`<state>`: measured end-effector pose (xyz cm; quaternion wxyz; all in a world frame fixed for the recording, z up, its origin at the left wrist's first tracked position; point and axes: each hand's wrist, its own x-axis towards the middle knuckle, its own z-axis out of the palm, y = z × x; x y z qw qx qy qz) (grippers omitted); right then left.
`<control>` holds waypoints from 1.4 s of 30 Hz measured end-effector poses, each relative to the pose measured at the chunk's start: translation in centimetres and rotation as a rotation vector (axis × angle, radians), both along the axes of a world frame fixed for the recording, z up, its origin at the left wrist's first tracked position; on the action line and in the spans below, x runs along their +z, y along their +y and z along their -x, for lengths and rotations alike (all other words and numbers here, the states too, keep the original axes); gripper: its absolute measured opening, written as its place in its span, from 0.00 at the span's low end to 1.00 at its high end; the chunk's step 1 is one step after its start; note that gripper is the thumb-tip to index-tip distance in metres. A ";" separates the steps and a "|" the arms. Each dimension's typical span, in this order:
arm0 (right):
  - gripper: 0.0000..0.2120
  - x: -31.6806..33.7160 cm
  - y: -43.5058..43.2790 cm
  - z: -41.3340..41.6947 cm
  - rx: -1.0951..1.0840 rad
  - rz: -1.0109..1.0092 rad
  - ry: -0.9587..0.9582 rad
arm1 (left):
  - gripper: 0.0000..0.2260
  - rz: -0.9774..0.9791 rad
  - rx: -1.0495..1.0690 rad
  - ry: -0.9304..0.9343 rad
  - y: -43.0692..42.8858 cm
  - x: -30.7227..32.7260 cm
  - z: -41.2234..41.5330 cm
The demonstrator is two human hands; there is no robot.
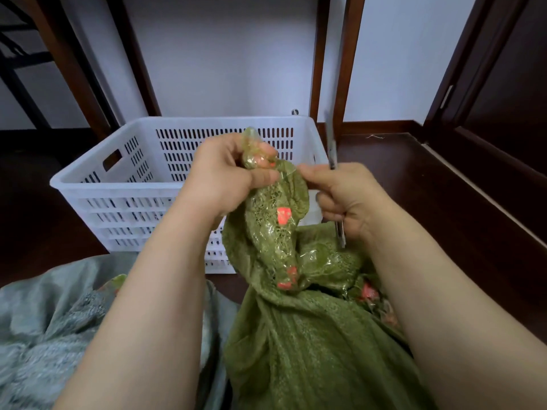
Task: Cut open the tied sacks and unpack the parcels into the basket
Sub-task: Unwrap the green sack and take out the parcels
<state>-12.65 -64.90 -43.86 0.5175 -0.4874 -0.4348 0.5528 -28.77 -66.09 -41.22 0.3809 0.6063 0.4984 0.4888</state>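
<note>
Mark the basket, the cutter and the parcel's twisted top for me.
basket [118, 189], head view, front rim.
cutter [332, 149], head view, blade above the right hand [346, 196].
parcel [251, 137], head view, twisted plastic top above the left hand [225, 176].

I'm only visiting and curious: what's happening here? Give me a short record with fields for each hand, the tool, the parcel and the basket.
left hand: grips the twisted top of the parcel
parcel: green lace in clear wrap, held up over a green bundle
right hand: holds the tool, fingertips at the wrap
tool: slim, metal, probably a cutter
basket: white, slotted, on the floor beyond the hands
</note>
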 end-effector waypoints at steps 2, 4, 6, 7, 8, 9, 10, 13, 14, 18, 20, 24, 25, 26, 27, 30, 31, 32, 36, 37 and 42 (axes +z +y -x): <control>0.11 -0.3 -0.2 0.2 0.070 0.035 -0.008 | 0.14 -0.009 -0.010 -0.061 -0.1 0.1 0.3; 0.13 0.0 -0.5 0.5 0.082 0.021 -0.021 | 0.15 -0.021 -0.011 -0.098 -0.1 0.2 0.5; 0.10 0.1 -0.6 0.7 0.041 -0.017 -0.060 | 0.18 -0.019 -0.054 -0.122 -0.3 0.2 0.5; 0.08 0.1 -0.6 0.8 -0.002 -0.037 -0.070 | 0.18 -0.008 -0.078 -0.125 -0.4 0.2 0.5; 0.06 0.1 -0.5 0.9 -0.049 -0.061 -0.066 | 0.17 0.005 -0.084 -0.114 -0.5 0.2 0.5; 0.06 0.1 -0.4 0.9 -0.084 -0.088 -0.056 | 0.15 0.007 -0.064 -0.079 -0.4 0.2 0.5; 0.06 0.1 -0.3 0.9 -0.102 -0.117 -0.048 | 0.13 -0.008 -0.032 -0.024 -0.2 0.1 0.6; 0.09 -0.1 -0.1 0.9 -0.126 -0.171 -0.044 | 0.11 -0.033 0.084 0.210 0.6 -0.7 0.9; 0.09 -0.3 0.1 0.9 -0.139 -0.173 -0.054 | 0.11 -0.019 0.107 0.274 0.8 -0.9 0.9; 0.10 -1.1 0.4 1.0 -0.195 -0.095 -0.045 | 0.11 0.077 0.108 0.376 1.1 -1.4 0.9; 0.08 -0.9 0.2 0.5 -0.159 -0.033 -0.055 | 0.09 0.121 0.049 0.268 0.5 -1.7 0.8; 0.20 0.7 0.0 -0.4 -0.031 0.097 -0.371 | 0.06 0.181 0.117 0.047 0.2 -2.3 0.6; 0.20 1.4 -0.1 -0.6 -0.034 0.078 -0.431 | 0.07 0.192 0.141 0.016 0.3 -2.3 0.7; 0.16 2.0 -0.3 -0.7 -0.034 0.039 -0.470 | 0.07 0.203 0.155 -0.019 0.5 -2.3 0.7; 0.12 2.6 -0.5 -0.8 -0.025 -0.003 -0.504 | 0.06 0.211 0.158 -0.055 0.6 -2.2 0.8; 0.11 3.7 -1.4 -0.4 0.084 -0.071 -0.597 | 0.02 0.223 0.148 -0.141 0.7 -2.1 0.7; 0.12 3.9 -1.6 -0.1 0.118 -0.074 -0.624 | 0.01 0.225 0.143 -0.170 0.8 -2.2 0.7; 0.13 3.9 -1.7 0.3 0.140 -0.073 -0.656 | 0.01 0.223 0.138 -0.194 0.8 -2.2 0.7; 0.14 3.3 -1.5 1.9 0.164 -0.150 -0.967 | 0.04 0.165 0.147 -0.155 1.0 -2.5 0.6; 0.14 2.9 -1.4 2.1 0.158 -0.173 -1.040 | 0.05 0.148 0.148 -0.131 1.0 -2.6 0.6; 0.13 1.8 -1.5 2.6 0.105 -0.172 -1.177 | 0.05 0.070 0.151 -0.048 1.0 -2.7 0.5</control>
